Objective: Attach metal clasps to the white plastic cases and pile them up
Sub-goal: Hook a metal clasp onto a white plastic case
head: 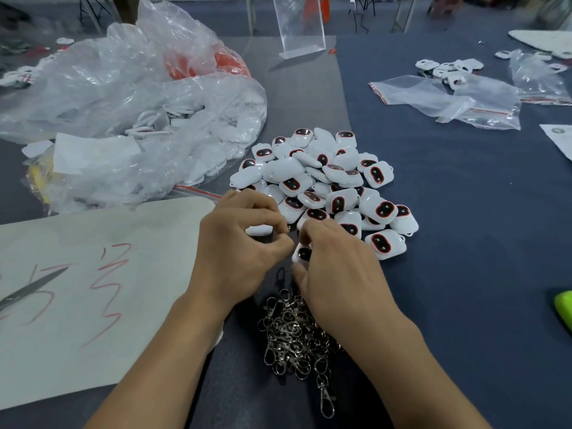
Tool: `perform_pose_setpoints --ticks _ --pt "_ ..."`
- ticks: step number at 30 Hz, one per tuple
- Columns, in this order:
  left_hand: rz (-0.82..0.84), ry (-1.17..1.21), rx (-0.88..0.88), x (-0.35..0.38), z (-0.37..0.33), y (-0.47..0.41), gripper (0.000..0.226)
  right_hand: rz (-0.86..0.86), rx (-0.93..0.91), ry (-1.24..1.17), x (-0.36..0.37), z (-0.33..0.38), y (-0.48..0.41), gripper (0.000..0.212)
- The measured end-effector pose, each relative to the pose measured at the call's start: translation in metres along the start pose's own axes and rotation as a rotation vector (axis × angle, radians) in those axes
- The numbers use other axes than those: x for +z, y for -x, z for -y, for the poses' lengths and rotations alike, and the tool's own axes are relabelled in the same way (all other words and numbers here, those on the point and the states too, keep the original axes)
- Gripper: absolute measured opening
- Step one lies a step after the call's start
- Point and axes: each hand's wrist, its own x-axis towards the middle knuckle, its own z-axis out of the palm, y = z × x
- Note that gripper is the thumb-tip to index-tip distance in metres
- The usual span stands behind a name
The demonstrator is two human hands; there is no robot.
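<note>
A pile of white plastic cases (325,178) with dark, red-rimmed oval windows lies on the blue table, just beyond my hands. A heap of metal clasps (294,339) sits close to me, under my right wrist. My right hand (337,270) grips one white case (301,253) between thumb and fingers. My left hand (238,246) has its fingers curled, the fingertips pinching something small and metallic right beside that case. Another white case (259,230) shows under my left fingers. The pinched part is mostly hidden.
A large clear plastic bag (130,119) of white cases fills the left. White paper (86,289) with red marks and scissors (31,289) lies near left. Small zip bags (448,100), more cases (448,69), an acrylic stand (300,26) and a green object (564,308) are on the right.
</note>
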Motion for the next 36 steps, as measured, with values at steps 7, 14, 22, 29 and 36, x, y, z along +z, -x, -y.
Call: perform_pose_setpoints --ticks 7,14,22,29,36 --pt "0.055 0.045 0.006 0.003 -0.001 0.003 0.017 -0.350 0.253 -0.873 -0.013 -0.027 -0.002 0.026" --pt "0.113 0.044 0.064 0.003 -0.001 0.003 0.017 -0.150 0.207 -1.075 -0.015 -0.032 -0.001 0.027" --pt "0.129 0.021 0.093 0.000 0.003 0.004 0.022 -0.131 0.166 -0.930 -0.011 -0.036 -0.001 0.036" --pt "0.121 0.023 0.093 0.002 0.001 0.005 0.018 -0.110 0.118 -0.740 -0.009 -0.040 0.000 0.028" --pt "0.169 0.053 0.035 0.002 0.005 0.002 0.010 -0.206 0.146 -0.744 -0.006 -0.040 -0.001 0.028"
